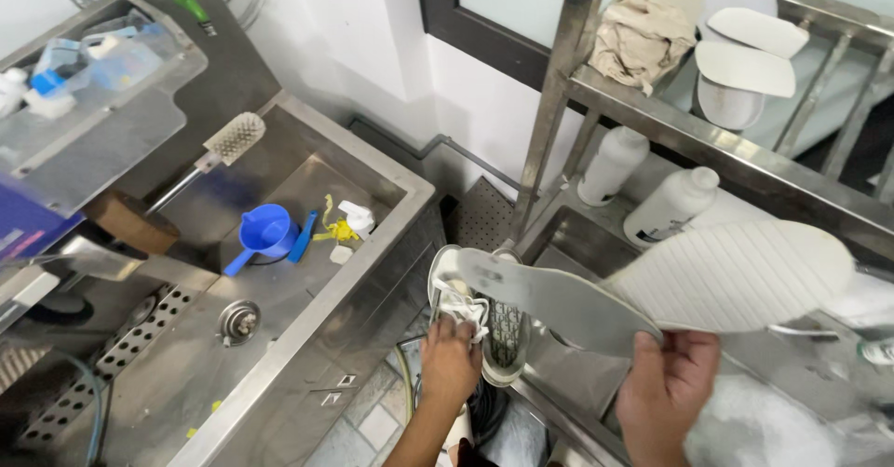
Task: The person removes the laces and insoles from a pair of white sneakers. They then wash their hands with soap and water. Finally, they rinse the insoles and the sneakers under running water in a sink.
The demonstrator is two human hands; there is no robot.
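Note:
My left hand [450,363] grips a white mesh sneaker [486,316] by its laced upper, the shoe hanging open side towards me at the lower middle. My right hand [669,388] pinches two insoles from below: a grey one [559,299] that reaches left over the sneaker, and a white ribbed one [740,276] that spreads out to the right. Both hands hover above the gap between two steel units.
A steel sink [279,271] at left holds a blue scoop [264,234], a scrub brush [223,146] and small scraps. A steel rack [670,127] at right carries white insoles [745,57], a beige cloth [647,25] and white bottles [669,206].

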